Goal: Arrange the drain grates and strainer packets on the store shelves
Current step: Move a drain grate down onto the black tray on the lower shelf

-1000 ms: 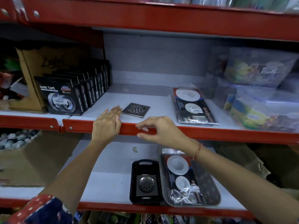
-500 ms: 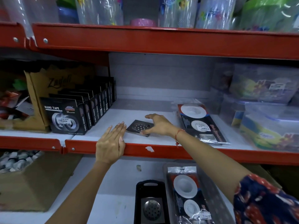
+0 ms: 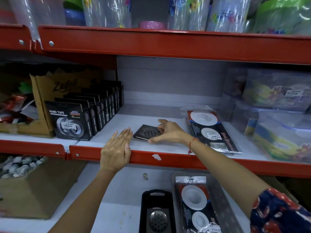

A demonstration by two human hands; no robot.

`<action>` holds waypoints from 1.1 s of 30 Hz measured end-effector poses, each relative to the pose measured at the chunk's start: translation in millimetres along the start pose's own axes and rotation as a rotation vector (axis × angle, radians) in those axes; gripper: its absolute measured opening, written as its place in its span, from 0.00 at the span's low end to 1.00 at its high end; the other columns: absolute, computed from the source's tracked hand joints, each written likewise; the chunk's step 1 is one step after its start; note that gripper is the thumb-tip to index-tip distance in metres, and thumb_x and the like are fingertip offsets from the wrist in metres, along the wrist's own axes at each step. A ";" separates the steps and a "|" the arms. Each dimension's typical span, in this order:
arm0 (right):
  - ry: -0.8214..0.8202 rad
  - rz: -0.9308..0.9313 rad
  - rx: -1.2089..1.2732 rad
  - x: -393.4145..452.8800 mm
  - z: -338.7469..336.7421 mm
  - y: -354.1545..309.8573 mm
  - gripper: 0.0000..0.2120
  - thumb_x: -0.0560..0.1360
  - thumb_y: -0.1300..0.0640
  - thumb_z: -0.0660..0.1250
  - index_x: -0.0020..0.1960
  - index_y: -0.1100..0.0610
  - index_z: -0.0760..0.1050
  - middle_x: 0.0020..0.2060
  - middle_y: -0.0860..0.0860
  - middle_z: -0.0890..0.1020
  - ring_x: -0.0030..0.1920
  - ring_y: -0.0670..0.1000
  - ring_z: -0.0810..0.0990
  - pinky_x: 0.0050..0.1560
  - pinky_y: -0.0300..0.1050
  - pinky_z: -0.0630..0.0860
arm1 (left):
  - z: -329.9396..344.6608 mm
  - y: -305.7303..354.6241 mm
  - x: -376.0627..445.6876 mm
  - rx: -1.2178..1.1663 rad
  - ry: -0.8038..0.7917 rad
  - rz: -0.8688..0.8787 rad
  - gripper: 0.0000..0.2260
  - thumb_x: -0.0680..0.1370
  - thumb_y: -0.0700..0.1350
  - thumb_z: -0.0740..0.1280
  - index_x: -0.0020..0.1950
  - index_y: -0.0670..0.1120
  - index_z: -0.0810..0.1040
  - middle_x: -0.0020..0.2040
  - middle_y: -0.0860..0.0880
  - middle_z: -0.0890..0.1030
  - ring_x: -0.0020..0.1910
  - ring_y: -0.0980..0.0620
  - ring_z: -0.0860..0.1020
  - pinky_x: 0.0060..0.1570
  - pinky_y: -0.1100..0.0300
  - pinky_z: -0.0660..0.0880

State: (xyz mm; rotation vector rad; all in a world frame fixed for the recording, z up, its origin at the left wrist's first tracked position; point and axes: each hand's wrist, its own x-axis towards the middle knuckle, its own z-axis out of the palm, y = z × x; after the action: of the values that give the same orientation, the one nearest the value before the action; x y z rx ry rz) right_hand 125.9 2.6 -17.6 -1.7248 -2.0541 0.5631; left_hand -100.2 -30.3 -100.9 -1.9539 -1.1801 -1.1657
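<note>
On the middle shelf (image 3: 168, 125), a torn carton (image 3: 50, 91) printed "Zagoli" is seen at far left, with a row of black boxes (image 3: 87, 115) marked "NANO TAPE" being displayed just beside it. The left hand (image 3: 117, 150) is being rested flat and open on the red shelf lip (image 3: 168, 159), fingers extended, nothing held, its fingertips just short of the grate (image 3: 148, 132). The square dark grate, with its ring of holes, is lying on the shelf board between the two hands and is being pinched at its right edge by the right hand (image 3: 170, 132), thumb at the near corner and fingers at the far one. A red thread (image 3: 191, 143) is being worn at that wrist. To the right, strainer packets (image 3: 212, 130) are stacked flat, a price sticker showing but too small to be read. Clear tubs (image 3: 282, 125) are crowding the far right. Below, a second grate in a black tray (image 3: 157, 214) and another packet (image 3: 196, 206) in a clear bin (image 3: 223, 199) are being kept.
</note>
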 end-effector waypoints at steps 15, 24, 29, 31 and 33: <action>-0.038 -0.214 0.210 -152.5 -1.6 3.4 0.51 0.56 0.39 0.79 0.74 0.47 0.63 0.66 0.42 0.75 0.67 0.39 0.71 0.71 0.36 0.64 | -24.3 12.0 5.1 0.049 -0.259 -0.096 0.22 0.79 0.43 0.49 0.63 0.37 0.78 0.62 0.40 0.80 0.62 0.45 0.79 0.67 0.51 0.70; -0.076 -0.282 0.070 -185.9 45.2 22.4 0.47 0.56 0.36 0.77 0.72 0.43 0.65 0.62 0.37 0.74 0.63 0.37 0.71 0.66 0.35 0.66 | -30.7 15.6 4.0 0.038 -0.329 -0.130 0.24 0.79 0.45 0.47 0.65 0.37 0.75 0.65 0.41 0.77 0.67 0.46 0.75 0.71 0.53 0.66; -0.132 -0.224 -0.081 -176.0 83.9 48.6 0.48 0.58 0.35 0.76 0.74 0.47 0.62 0.69 0.44 0.70 0.68 0.45 0.67 0.67 0.41 0.64 | -25.9 13.1 3.4 0.030 -0.286 -0.135 0.23 0.80 0.45 0.48 0.65 0.38 0.76 0.64 0.41 0.78 0.66 0.47 0.76 0.70 0.53 0.67; -0.146 -0.190 -0.129 -169.0 100.0 59.6 0.48 0.59 0.37 0.76 0.74 0.49 0.62 0.69 0.46 0.71 0.68 0.47 0.68 0.67 0.42 0.67 | -23.2 12.2 3.3 0.022 -0.259 -0.127 0.22 0.80 0.44 0.49 0.64 0.38 0.77 0.64 0.41 0.79 0.65 0.47 0.76 0.69 0.53 0.68; -0.174 -0.167 -0.177 -160.9 116.5 69.6 0.48 0.59 0.38 0.76 0.73 0.51 0.63 0.68 0.48 0.72 0.67 0.49 0.70 0.66 0.43 0.69 | -19.8 10.8 2.4 0.018 -0.214 -0.112 0.21 0.80 0.43 0.50 0.63 0.38 0.78 0.63 0.41 0.80 0.64 0.47 0.77 0.68 0.52 0.69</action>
State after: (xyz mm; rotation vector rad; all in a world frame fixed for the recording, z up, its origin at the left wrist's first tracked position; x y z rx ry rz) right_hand 146.1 -151.0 -160.1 -1.6270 -2.4076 0.5076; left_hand -97.6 -50.1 -90.1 -2.0613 -1.4204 -1.0149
